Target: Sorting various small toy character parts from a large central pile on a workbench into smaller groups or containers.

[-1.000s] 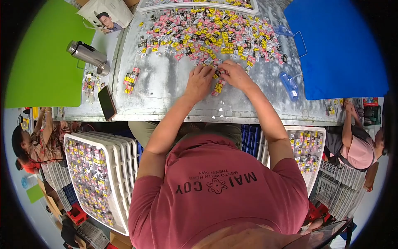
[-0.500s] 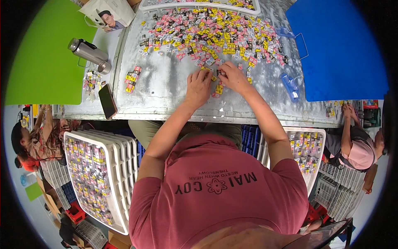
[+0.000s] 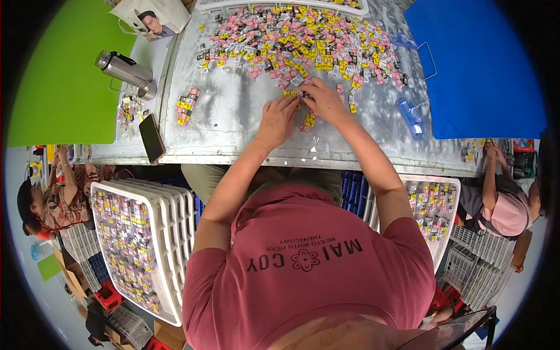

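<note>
My left hand [image 3: 277, 121] and my right hand [image 3: 328, 104] meet over the grey metal tabletop [image 3: 227, 131], fingertips almost touching. Bent fingers of both hands close on small block-like pieces [image 3: 290, 93], yellow and dark ones, partly hidden beneath them. What exactly each fingertip pinches is too small to make out. Below the right hand lies a short cluster of yellow and pink pieces [image 3: 308, 122]. Just beyond my hands spreads a big loose heap of pink, yellow, black and white pieces [image 3: 291, 44].
A joined group of pieces [image 3: 186, 107] lies left, near a phone [image 3: 151, 138] and a steel flask [image 3: 125, 70]. A clear blue plastic object [image 3: 410, 118] sits right. White trays [image 3: 166, 245] are stacked beside me; another tray [image 3: 280, 4] stands at the back. Co-workers sit on both sides.
My right hand has shifted slightly left and away from me, and my left fingers lie straighter over the pieces. The loose heap looks much the same.
</note>
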### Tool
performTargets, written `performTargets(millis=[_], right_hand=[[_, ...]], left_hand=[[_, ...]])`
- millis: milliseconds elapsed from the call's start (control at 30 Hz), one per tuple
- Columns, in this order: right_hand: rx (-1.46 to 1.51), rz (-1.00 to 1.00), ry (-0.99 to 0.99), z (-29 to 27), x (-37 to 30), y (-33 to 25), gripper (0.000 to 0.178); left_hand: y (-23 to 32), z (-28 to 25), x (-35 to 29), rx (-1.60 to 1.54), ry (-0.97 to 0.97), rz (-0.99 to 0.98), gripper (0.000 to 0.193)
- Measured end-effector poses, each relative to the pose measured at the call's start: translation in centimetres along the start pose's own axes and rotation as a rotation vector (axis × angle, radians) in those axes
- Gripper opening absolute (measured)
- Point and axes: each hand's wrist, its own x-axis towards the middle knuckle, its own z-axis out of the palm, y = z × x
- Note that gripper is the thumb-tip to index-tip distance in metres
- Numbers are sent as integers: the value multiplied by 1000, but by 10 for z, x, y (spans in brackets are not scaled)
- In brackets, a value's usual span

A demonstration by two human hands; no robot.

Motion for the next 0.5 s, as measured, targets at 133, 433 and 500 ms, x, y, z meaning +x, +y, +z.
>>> performTargets(millis=[133,433,500], right_hand=[[-9,-16,25,1,1,1,32],[144,-14,-89,-43,-48,-39,29],[176,-128,-189,-40,-65,-52,30]], left_hand=[[5,-11,-11,-72,30,36,43],[40,-34,-79,-163,-41,6,64],[39,-30,-86,-139,-32,-25,68]])
